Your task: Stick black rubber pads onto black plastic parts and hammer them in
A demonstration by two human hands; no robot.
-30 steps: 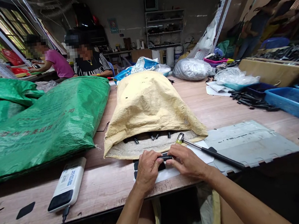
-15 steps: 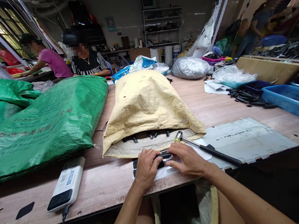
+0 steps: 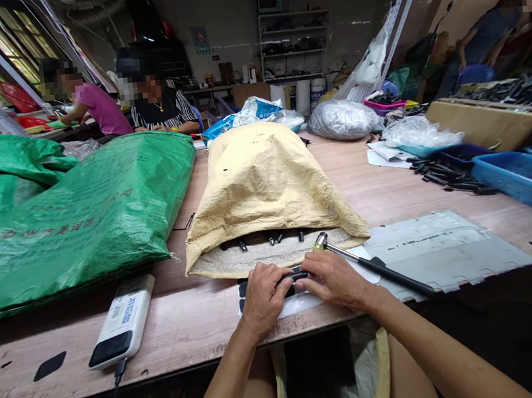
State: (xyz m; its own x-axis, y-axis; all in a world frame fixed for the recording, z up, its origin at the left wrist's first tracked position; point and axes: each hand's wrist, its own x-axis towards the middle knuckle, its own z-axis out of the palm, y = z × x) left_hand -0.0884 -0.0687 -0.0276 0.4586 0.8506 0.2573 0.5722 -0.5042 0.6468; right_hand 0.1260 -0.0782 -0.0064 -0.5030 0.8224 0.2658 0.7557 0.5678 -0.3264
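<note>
Between my two hands, at the table's front edge, is a slim black part (image 3: 297, 275). My left hand (image 3: 267, 294) pinches its left end, and my right hand (image 3: 331, 279) has thumb and fingers on its right end. Under them lies a white sheet (image 3: 289, 309) with black rounded patches. Just behind, a yellow woven sack (image 3: 268, 180) lies with its mouth towards me, several black pieces with shiny ends showing inside. A hammer (image 3: 377, 265) with a black handle rests to the right of my right hand, its head by the sack's mouth.
Green sack (image 3: 82, 212) and white power bank (image 3: 122, 322) with a cable at left. Grey plate (image 3: 447, 249) at right, blue tray (image 3: 521, 180) and black parts (image 3: 454, 176) beyond. An open sack (image 3: 383, 364) is below the table edge. Several people are in the background.
The view has shifted slightly, so the table's things appear a little further right. My hands hold nearly the same pose on the black part. The person at the far right has moved rightward.
</note>
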